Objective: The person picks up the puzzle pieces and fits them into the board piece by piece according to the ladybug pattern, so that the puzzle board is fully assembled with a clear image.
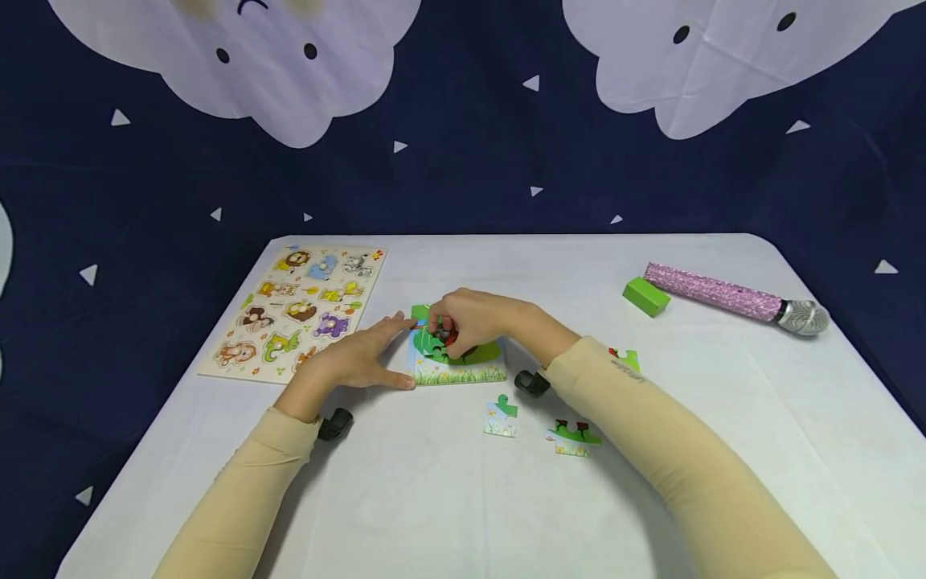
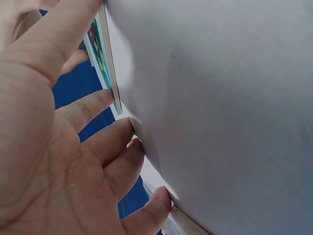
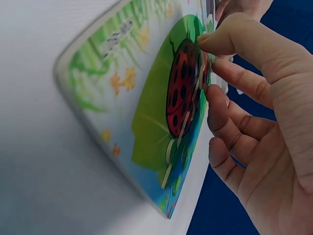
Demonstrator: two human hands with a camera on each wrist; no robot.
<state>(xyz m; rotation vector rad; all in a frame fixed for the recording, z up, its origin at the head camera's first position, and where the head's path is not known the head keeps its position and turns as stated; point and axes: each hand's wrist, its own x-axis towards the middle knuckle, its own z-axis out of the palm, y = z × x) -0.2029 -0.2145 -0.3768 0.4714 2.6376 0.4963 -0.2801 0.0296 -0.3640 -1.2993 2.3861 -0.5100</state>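
A jigsaw board [image 1: 463,375] with a ladybug on a green leaf lies near the middle of the table. My right hand [image 1: 477,318] is over it, pinching a jigsaw piece [image 3: 203,71] between thumb and fingers. In the right wrist view that piece is seen nearly edge-on, tilted at the ladybug's side. Whether it sits in a gap cannot be told. At the board's left side my left hand [image 1: 358,354] is spread, its thumb and index finger touching the edge. Closer to me lie a grass-and-sky piece [image 1: 499,420] and a leaf piece with dark red parts [image 1: 573,439].
Another piece [image 1: 631,359] is partly hidden behind the right sleeve. To the left lies an animal peg board [image 1: 307,281], partly under the left hand. A green block [image 1: 646,297] and a pink glittery microphone [image 1: 712,291] rest at the back right of the white table [image 1: 405,498].
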